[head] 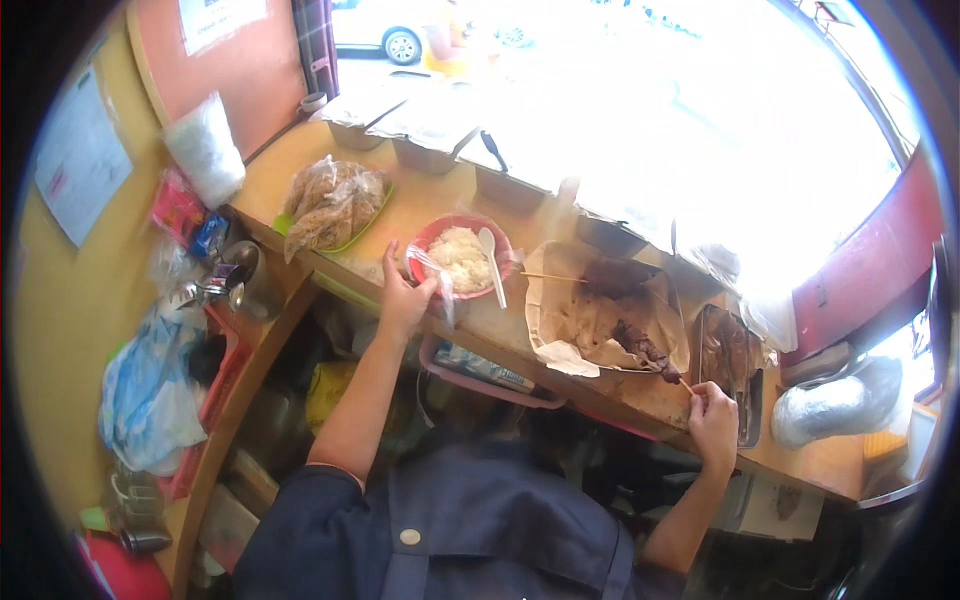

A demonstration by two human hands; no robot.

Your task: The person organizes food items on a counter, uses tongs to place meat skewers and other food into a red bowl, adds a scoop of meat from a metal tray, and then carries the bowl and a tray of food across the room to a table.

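My left hand [405,296] is at the left rim of a red bowl [505,238], its thumb against the clear plastic lining [442,281]. White rice [459,259] fills the bowl, and a white plastic spoon [493,262] lies across it. Between finger and thumb, my right hand [714,421] grips the end of a wooden skewer [685,387]. Chunks of dark grilled meat [643,346] are threaded on it, resting over brown paper [555,322] in a tray. Another stick [551,276] juts left from more dark meat [615,277] in the shaded back of that paper.
Bagged brown food [337,195] sits on a green tray at left. Food pans [427,154] with utensil handles line the counter's far edge. Right of the paper stands a metal tray [724,352]. A steel container [259,281] with cutlery and ladles stands left; a pink basket [491,386] is below the counter.
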